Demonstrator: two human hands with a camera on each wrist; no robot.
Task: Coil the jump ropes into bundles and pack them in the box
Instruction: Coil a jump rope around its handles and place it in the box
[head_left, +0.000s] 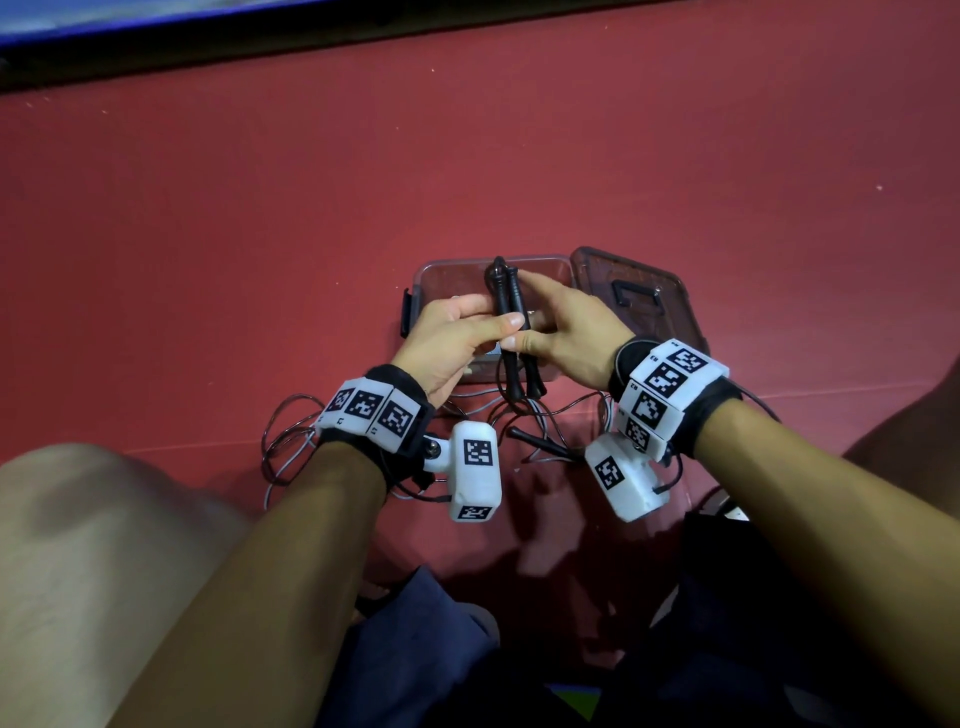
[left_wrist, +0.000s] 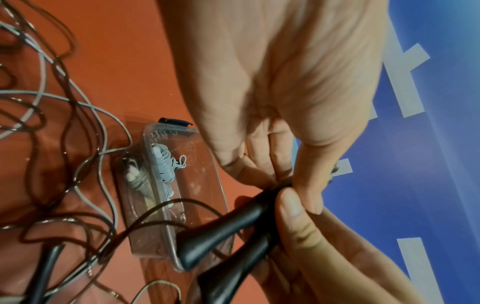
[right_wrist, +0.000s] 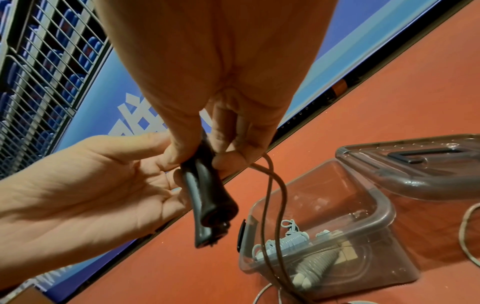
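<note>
Bare forearms (head_left: 270, 545) above red floor (head_left: 467, 156), blue banner (right_wrist: 124, 98) behind.

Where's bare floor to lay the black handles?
Bare red floor beyond the box, and left of it. Crowded: loose ropes between box and knees; lid right of box. Both hands hold the black handles.

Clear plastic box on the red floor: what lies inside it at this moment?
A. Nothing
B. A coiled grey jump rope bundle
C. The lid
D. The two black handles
B: in the right wrist view a coiled grey jump rope bundle lies inside the clear plastic box, while the two black handles are held above it by both hands.
</note>
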